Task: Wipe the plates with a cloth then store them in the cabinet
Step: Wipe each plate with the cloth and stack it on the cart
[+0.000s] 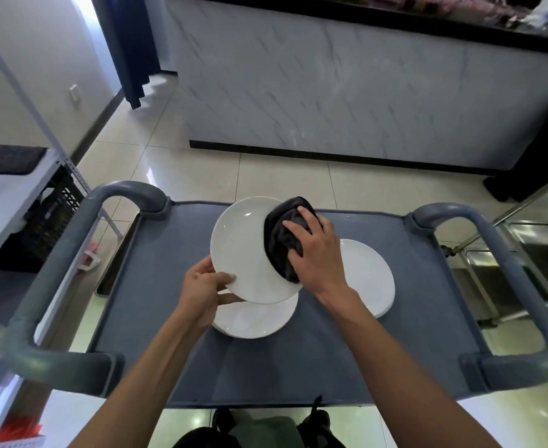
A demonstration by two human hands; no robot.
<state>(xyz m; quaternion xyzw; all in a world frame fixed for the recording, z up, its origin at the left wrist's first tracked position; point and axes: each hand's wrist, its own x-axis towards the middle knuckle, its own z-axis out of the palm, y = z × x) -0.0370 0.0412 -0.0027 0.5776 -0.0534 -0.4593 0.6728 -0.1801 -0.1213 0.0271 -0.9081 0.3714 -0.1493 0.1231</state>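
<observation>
Plate in hand: white plate (pixel 243 250), lifted and tilted above the grey cart top (pixel 156 318), roughly at the middle of the cart.
Left hand: my left hand (pixel 203 292) pinches the plate's near-left rim, thumb on the upper face, fingers curled beneath.
Right hand: my right hand (pixel 311 253) presses a bunched black cloth (pixel 280 240) against the right part of the plate's face, fingers spread and curled over the cloth.
Other plates: a second plate (pixel 253 321) lies flat on the cart straight under the lifted one; a third plate (pixel 367 276) lies to the right, partly behind my right wrist.
Cart: grey padded top with a looped handle (pixel 72 240) on the left and another handle (pixel 505 253) on the right.
Surroundings: pale tiled floor, a marble-look counter front (pixel 346 92) on the far side, metal shelving at the far left.
Stage, as I judge it: wiping is under way; no plate is stored yet, and I cannot pick out the cabinet.
Risk: the plate hangs from one rim grip, so a hard push with the cloth on the opposite side could lever it loose.
Result of a slip: it would likely drop onto the plate below and chip or crack both.
Second risk: my right forearm is close over the right-hand plate and could nudge it toward the cart edge.
</observation>
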